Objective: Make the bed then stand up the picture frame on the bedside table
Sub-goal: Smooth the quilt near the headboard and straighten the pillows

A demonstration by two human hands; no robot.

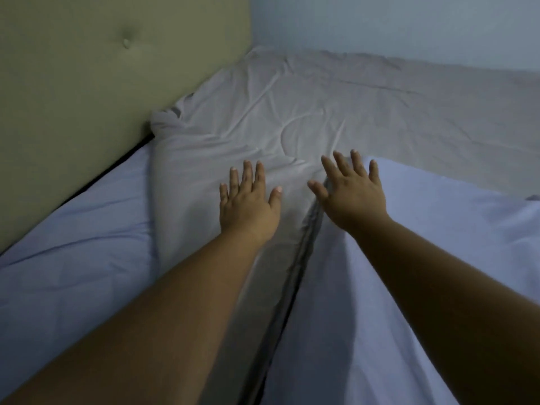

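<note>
A wrinkled grey blanket [292, 112] lies across the bed, running from the headboard toward the wall. My left hand [248, 203] rests flat on it with fingers spread. My right hand [352, 191] is open, fingers apart, at the folded edge where the grey blanket meets a pale lilac sheet [423, 244]. The same lilac sheet [73, 244] shows on the left, beside the headboard. Neither hand holds anything. The picture frame and the bedside table are out of view.
A padded olive headboard [87, 68] with a button tuft stands at the left. A pale blue wall [409, 24] borders the bed's far side. A dark gap runs between headboard and mattress.
</note>
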